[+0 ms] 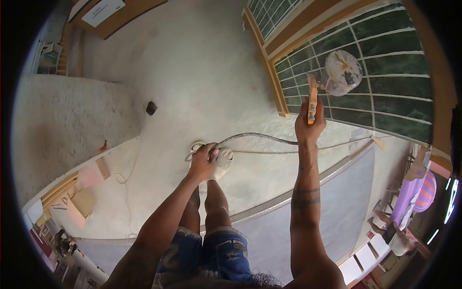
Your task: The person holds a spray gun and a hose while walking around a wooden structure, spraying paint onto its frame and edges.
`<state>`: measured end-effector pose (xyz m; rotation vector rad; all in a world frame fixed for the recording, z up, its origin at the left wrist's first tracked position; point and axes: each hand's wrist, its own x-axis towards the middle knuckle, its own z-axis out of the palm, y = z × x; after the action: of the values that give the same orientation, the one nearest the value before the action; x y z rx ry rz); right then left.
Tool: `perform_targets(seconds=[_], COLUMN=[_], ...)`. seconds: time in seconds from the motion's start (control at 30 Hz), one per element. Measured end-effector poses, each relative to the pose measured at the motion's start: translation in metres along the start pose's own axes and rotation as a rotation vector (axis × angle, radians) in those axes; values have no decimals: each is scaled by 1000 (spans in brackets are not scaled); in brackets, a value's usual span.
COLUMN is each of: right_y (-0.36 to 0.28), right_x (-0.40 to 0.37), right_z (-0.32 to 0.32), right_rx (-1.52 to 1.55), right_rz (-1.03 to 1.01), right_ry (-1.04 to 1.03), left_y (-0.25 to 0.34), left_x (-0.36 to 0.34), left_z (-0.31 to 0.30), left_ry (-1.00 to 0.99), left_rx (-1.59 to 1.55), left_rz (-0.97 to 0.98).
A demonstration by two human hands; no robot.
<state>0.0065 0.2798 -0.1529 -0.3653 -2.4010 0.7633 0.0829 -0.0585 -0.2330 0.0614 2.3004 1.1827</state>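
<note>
A: What is the right hand doing?

B: It is gripping the orange handle of what looks like a spray gun, with the fingers wrapping round it. I cannot tell whether a finger is pressing a trigger.

A: And just beyond the fist?

B: A clear, smeared round container is sitting beside the gun's head, to the right. It looks bulky, so I'd be keeping the wrist firm; a loose grip could let that side sag.

A: The left hand?

B: It is closing round a dark hose, low down, above the shoes. The hose is arching across and passing behind the right forearm — where it joins anything, I cannot see.

A: Is that a good way of handling it?

B: I think so. Leaving slack in that arch should be sparing the gun hand any tug; pulling it tight could be dragging the aim off.

A: What is lying farther out?

B: A dark-green panel with a pale grid is standing behind the gun and container, with a wooden frame edging it. I'd be watching the gap there — I cannot judge whether the container is touching the panel.
</note>
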Motion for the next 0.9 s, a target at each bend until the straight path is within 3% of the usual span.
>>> perform_targets(seconds=[0.37,0.63,0.9], right_y=[-73,-99,-135], right_x=[37,64,67], right_z=[-72,-104,-113], right_rx=[2,50,166], right_rz=[-57,-272,-144], right_ry=[187,336,306], left_y=[22,33,48], left_x=[-6,-7,-8], left_z=[-4,-5,-10], left_ry=[44,65,60], left_rx=[-79,-91,-114], left_rz=[76,117,86])
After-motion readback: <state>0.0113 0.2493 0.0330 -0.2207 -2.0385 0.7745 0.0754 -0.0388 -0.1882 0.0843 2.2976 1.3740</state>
